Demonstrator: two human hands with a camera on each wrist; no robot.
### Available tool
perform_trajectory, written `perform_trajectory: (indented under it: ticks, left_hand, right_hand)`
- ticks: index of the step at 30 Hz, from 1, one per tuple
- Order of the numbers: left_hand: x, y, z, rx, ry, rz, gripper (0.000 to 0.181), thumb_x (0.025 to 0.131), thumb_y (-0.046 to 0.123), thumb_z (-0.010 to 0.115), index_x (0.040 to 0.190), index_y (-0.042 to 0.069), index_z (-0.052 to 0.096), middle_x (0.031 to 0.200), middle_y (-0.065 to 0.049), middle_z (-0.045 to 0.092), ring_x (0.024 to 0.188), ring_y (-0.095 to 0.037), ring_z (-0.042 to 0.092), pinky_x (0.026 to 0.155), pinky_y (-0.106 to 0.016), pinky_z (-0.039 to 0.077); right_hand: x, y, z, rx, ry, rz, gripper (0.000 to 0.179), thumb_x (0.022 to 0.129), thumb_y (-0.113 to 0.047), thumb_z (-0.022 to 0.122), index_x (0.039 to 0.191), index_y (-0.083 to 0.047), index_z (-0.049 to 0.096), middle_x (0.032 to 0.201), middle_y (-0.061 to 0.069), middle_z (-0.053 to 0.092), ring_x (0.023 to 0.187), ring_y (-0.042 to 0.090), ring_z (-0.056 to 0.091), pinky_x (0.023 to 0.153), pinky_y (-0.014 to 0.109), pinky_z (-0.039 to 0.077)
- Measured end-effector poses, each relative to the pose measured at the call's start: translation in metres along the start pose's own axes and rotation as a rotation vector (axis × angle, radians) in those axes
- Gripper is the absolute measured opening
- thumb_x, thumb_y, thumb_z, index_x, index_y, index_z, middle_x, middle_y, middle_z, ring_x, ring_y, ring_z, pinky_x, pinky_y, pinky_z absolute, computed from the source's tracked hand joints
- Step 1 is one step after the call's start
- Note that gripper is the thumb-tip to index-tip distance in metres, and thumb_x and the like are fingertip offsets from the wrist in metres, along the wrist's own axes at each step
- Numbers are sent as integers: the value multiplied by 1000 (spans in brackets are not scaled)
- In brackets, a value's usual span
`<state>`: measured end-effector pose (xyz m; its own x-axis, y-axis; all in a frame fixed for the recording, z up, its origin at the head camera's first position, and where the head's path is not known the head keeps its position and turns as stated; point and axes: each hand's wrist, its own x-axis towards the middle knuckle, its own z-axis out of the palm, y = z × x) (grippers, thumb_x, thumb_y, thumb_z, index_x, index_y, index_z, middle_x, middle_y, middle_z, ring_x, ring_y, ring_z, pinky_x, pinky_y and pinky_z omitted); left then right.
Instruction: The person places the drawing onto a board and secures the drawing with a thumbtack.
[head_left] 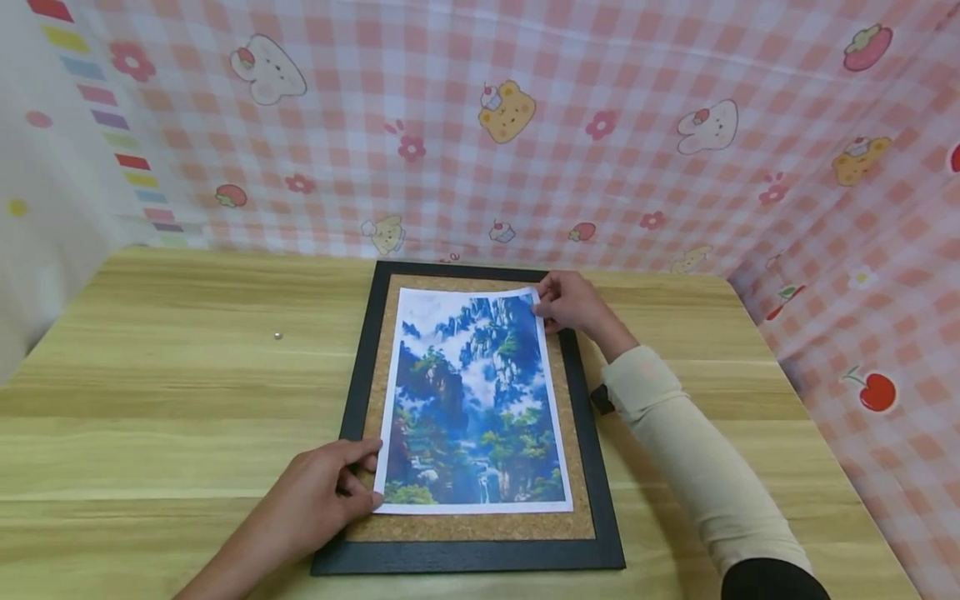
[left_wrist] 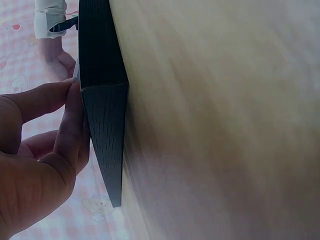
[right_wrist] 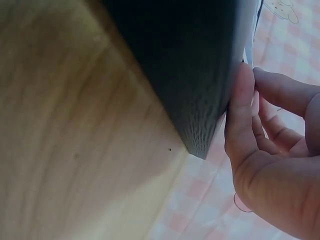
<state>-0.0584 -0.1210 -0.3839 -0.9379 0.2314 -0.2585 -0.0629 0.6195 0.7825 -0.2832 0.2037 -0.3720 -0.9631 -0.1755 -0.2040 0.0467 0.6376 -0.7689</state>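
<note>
A printed landscape picture (head_left: pixel 472 400) of blue mountains, trees and a waterfall, with a white border, lies over a cork board (head_left: pixel 487 527) in a black frame (head_left: pixel 468 557). My left hand (head_left: pixel 318 492) pinches the print's left edge near the lower corner, its fingertips close over the frame's side in the left wrist view. At the upper right corner, my right hand (head_left: pixel 568 300) holds the paper between thumb and fingers. That corner is slightly lifted, and the top edge looks a little wavy. Beside the frame, the right wrist view shows the right hand's bent fingers (right_wrist: pixel 242 115).
The frame rests on a wood-grain table (head_left: pixel 187 400), its far end close to a pink checked cloth (head_left: pixel 450 167) with cartoon prints. A small shiny round piece (head_left: pixel 278 336) lies on the table left of the frame. More checked cloth hangs along the right side.
</note>
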Motion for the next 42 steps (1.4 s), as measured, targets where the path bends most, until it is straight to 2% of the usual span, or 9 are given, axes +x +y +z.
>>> perform_trajectory:
  ticks: [10, 19, 26, 30, 33, 37, 40, 42]
  left_hand:
    - [-2, 1, 4, 30, 10, 5, 56, 80, -7, 81, 133, -7, 62, 101, -2, 61, 70, -9, 60, 59, -26, 52]
    - [-1, 4, 3, 60, 12, -19, 56, 79, -6, 82, 132, -7, 63, 102, -2, 62, 70, -9, 60, 60, -26, 52]
    - [-2, 8, 0, 139, 30, -33, 54, 79, -4, 83, 130, -5, 65, 105, -4, 63, 70, -9, 58, 58, -26, 50]
    - [-4, 10, -6, 219, 55, 18, 51, 84, -1, 80, 133, -1, 65, 109, -3, 63, 74, -8, 57, 60, -26, 49]
    - [-6, 13, -11, 299, 90, 64, 50, 88, 5, 79, 136, 4, 64, 112, -3, 63, 81, -9, 59, 66, -29, 52]
    - [-10, 17, -18, 445, 171, 136, 50, 92, 20, 78, 138, 8, 63, 119, -7, 64, 101, -22, 63, 84, -44, 56]
    - [-12, 17, -22, 532, 242, 207, 53, 94, 26, 76, 141, 7, 61, 128, -14, 63, 118, -34, 58, 95, -55, 51]
    - [-12, 16, -26, 573, 276, 246, 55, 95, 27, 74, 143, 5, 58, 133, -17, 61, 123, -37, 54, 98, -57, 48]
  right_hand:
    - [-2, -5, 9, -169, 59, 32, 16, 96, -7, 70, 105, -1, 60, 96, 15, 59, 80, 26, 65, 66, 32, 60]
    - [-3, -6, 10, -199, 88, 30, 15, 95, -8, 71, 103, -1, 60, 95, 15, 59, 80, 26, 63, 66, 31, 59]
    - [-1, -5, 10, -202, 86, 34, 15, 96, -8, 71, 104, -2, 60, 96, 14, 58, 81, 25, 63, 66, 30, 59]
    - [-1, -6, 9, -193, 91, 28, 15, 96, -8, 71, 104, -2, 60, 96, 15, 58, 81, 26, 64, 66, 31, 59]
    - [0, -7, 9, -178, 90, 20, 16, 95, -7, 71, 103, -2, 60, 96, 15, 58, 81, 26, 64, 66, 31, 60]
    - [0, -7, 8, -159, 82, 32, 16, 95, -6, 71, 104, -1, 60, 98, 15, 59, 84, 26, 64, 67, 31, 60]
    - [0, -6, 9, -153, 80, 46, 15, 95, -7, 71, 104, -1, 60, 98, 15, 58, 85, 27, 64, 67, 31, 60]
    - [0, -5, 9, -153, 80, 49, 15, 95, -7, 71, 103, -1, 60, 98, 15, 58, 85, 27, 63, 68, 32, 60]
